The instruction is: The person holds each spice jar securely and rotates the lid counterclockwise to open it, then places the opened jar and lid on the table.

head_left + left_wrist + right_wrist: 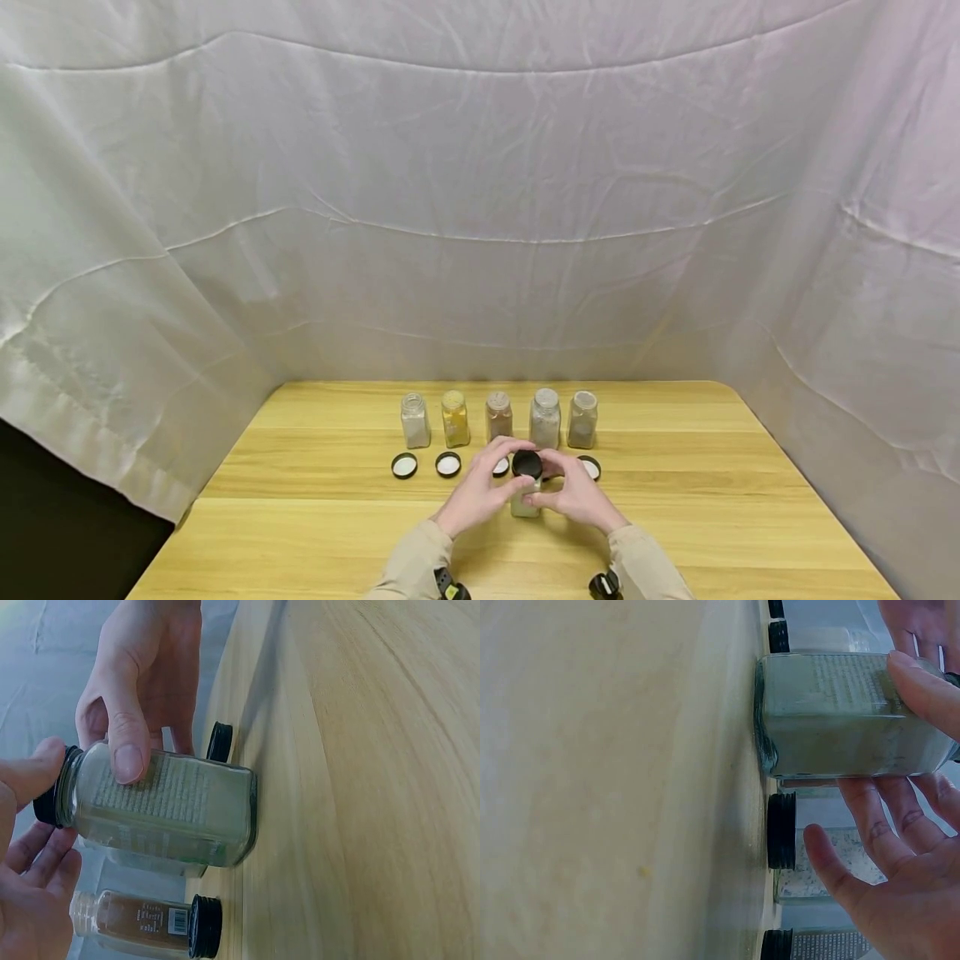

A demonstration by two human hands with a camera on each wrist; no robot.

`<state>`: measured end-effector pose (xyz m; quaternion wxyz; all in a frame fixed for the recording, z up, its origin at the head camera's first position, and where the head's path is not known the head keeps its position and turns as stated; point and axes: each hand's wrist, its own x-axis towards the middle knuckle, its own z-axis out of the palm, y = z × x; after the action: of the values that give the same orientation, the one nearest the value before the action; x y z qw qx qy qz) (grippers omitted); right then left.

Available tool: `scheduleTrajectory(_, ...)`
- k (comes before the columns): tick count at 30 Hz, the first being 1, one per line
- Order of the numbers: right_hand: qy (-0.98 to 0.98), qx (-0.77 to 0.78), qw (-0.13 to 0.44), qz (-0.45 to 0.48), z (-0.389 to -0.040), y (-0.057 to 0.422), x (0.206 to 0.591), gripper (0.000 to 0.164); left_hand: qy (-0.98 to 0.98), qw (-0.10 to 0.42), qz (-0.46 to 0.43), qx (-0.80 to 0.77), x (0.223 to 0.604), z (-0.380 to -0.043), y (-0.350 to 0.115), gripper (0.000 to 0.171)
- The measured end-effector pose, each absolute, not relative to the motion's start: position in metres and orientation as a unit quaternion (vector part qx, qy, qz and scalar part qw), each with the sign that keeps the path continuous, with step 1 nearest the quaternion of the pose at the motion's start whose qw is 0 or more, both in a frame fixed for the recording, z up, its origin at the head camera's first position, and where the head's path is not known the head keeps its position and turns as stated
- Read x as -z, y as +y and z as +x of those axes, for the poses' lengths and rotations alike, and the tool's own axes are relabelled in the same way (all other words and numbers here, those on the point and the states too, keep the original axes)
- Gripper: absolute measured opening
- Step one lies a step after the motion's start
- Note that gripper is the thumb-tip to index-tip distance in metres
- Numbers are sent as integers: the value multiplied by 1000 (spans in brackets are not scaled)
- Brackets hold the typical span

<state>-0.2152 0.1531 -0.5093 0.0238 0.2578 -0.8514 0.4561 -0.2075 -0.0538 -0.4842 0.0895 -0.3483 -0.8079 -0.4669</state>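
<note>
A square glass jar (pixel 525 507) of pale greenish powder stands upright on the table in front of me, with a black lid (pixel 527 464) at its mouth. My left hand (pixel 480 492) holds that lid between thumb and fingers, as the left wrist view also shows at its rim (pixel 49 791). Around the jar's body my right hand (pixel 576 493) keeps its grip. The thumb lies on the printed face and the fingers on the opposite side in the right wrist view, where the jar's glass (pixel 832 735) rests by the tabletop.
Behind stands a row of open jars, among them a yellow-powder jar (pixel 455 423), a brown-powder jar (pixel 498 418) and a grey-powder jar (pixel 582 423). Upturned black lids with white liners, such as the leftmost lid (pixel 404 466), lie before them on the wooden table (pixel 300 533).
</note>
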Motion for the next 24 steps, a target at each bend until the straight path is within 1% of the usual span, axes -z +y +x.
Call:
scheduleTrajectory(5,-853,-453,29,258,-215,153,509,51,-802,57,-360,473,483,-206,-55,49)
scheduleTrajectory(9,-852,-455,29,256,-214,153,509,53,-789,41,-380,481,485,-207,-56,44)
scheduleTrajectory(11,-852,-456,27,256,-214,153,509,53,-789,45,-379,482,485,-207,-55,43)
scheduleTrajectory(17,-851,-458,23,255,-214,154,509,51,-796,89,-355,482,486,-206,-52,45)
scheduleTrajectory(24,-846,-466,21,257,-212,153,506,51,-795,103,-318,506,488,-204,-48,50)
